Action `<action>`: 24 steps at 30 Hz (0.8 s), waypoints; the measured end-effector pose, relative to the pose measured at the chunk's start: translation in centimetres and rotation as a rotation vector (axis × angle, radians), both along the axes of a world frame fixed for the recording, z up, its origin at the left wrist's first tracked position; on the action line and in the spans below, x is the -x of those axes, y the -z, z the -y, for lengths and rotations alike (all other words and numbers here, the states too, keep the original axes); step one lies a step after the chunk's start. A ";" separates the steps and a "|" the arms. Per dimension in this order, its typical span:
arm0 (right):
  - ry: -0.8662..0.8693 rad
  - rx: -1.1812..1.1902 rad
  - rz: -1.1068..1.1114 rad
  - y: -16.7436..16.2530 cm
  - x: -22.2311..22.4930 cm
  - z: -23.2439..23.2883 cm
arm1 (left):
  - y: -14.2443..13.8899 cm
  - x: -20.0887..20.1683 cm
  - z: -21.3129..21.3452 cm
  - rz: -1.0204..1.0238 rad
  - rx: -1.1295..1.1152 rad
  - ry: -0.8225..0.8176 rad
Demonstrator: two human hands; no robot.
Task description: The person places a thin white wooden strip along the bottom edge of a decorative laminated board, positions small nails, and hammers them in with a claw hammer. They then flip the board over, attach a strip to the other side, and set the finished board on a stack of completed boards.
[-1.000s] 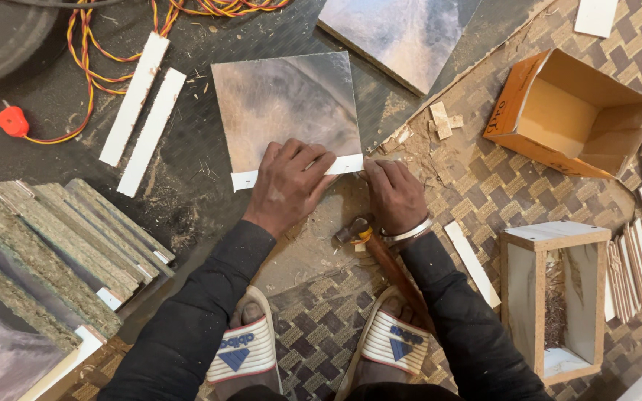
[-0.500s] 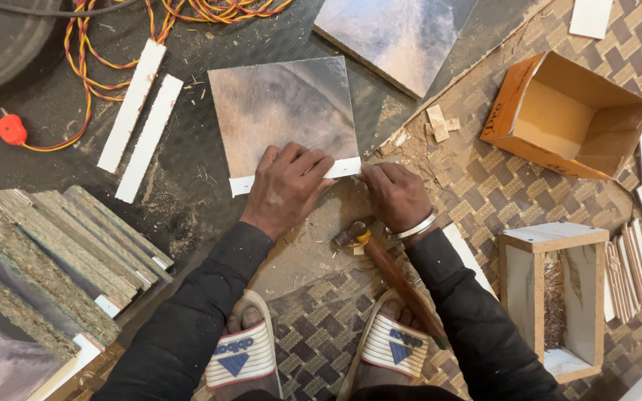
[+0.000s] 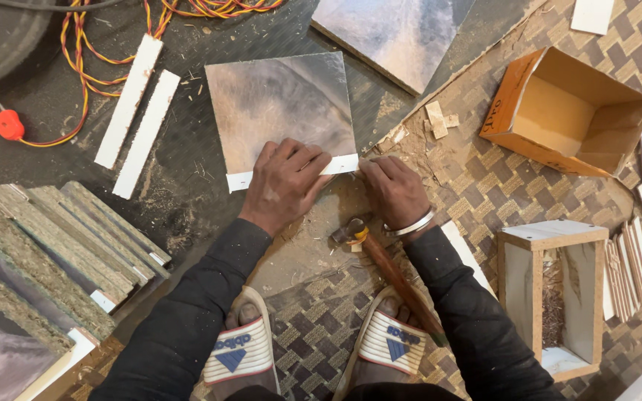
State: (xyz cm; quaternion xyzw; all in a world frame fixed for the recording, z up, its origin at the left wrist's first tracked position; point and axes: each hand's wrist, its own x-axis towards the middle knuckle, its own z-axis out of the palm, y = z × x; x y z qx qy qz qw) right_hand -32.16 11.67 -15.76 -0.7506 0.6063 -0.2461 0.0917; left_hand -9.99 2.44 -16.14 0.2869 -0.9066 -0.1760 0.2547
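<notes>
A square board [image 3: 280, 108] with a cloudy grey surface lies on the dark floor in front of me. Along its near edge runs a narrow white strip [image 3: 238, 180]. My left hand [image 3: 285, 186] presses flat on that strip and the board's edge, fingers spread. My right hand [image 3: 394, 191] rests at the strip's right end, fingers curled at the board's corner; whether it pinches something small I cannot tell. A hammer [image 3: 391, 271] with a wooden handle lies on the floor just below my right wrist, untouched.
Two white strips [image 3: 137, 111] lie at upper left beside an orange cable and plug [image 3: 5, 123]. Stacked particle boards [image 3: 46, 260] sit left. A second grey board [image 3: 395, 33] lies at top. An open cardboard box [image 3: 566, 111] and a small wooden frame box [image 3: 555, 297] stand right, with thin slats [image 3: 629, 267].
Both hands stay on the strip at the board's edge; the view has shifted only slightly and nothing else has visibly moved.
</notes>
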 end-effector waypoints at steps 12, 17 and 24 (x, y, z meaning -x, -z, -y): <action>0.525 -0.841 0.151 -5.2 -0.7 -11.6 | -0.2 -0.1 0.2 0.003 -0.023 -0.002; 0.304 -0.435 -0.182 -4.0 -2.1 -17.7 | -0.3 -0.3 0.2 -0.007 -0.040 0.004; 0.473 -1.047 0.793 -6.0 -0.4 -17.1 | -0.4 -0.4 0.5 0.008 -0.001 0.002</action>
